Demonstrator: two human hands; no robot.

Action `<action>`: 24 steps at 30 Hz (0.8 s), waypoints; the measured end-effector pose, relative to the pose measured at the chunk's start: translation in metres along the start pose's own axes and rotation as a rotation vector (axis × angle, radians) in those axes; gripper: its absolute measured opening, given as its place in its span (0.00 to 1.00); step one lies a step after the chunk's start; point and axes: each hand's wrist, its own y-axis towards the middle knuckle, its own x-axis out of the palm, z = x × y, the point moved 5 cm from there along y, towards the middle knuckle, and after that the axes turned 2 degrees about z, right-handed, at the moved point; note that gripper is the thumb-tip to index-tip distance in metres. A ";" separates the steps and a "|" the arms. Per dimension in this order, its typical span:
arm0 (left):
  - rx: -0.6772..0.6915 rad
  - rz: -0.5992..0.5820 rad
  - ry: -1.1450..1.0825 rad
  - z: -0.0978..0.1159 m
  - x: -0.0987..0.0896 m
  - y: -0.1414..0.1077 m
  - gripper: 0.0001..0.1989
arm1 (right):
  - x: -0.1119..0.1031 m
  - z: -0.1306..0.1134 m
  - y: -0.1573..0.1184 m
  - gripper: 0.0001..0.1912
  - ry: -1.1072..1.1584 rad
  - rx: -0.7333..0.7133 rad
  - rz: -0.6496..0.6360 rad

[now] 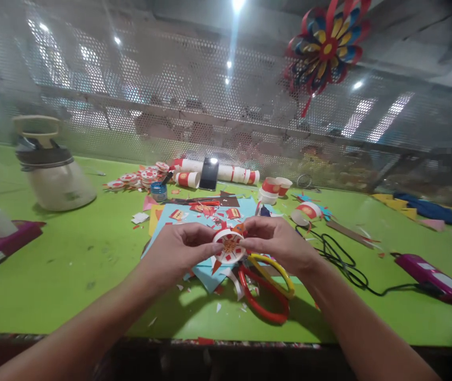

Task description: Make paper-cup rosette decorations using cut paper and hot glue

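Between my two hands is a round paper-cup craft piece (229, 248), white-rimmed with red marks and orange pointed bits at its edge. My left hand (188, 246) pinches its left side, thumb on the face. The right side is pinched by my right hand (275, 241), fingers near an orange bit at the top. Just below lie scissors (265, 296) with one red and one yellow handle loop; their blades are hidden. Light blue paper sheets (210, 280) lie under the hands, strewn with red and white cut scraps.
Behind stand stacked paper cups (238, 173), a phone (209, 173), a blue jar (158, 192) and a pile of decorated discs (148, 173). A large jug (57, 174) is at left. Purple power strips (432, 276) lie at both sides, with a black cable (342, 259) at right.
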 end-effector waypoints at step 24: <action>-0.006 -0.080 0.043 0.003 0.006 0.021 0.04 | -0.011 0.017 0.002 0.10 0.204 0.010 0.032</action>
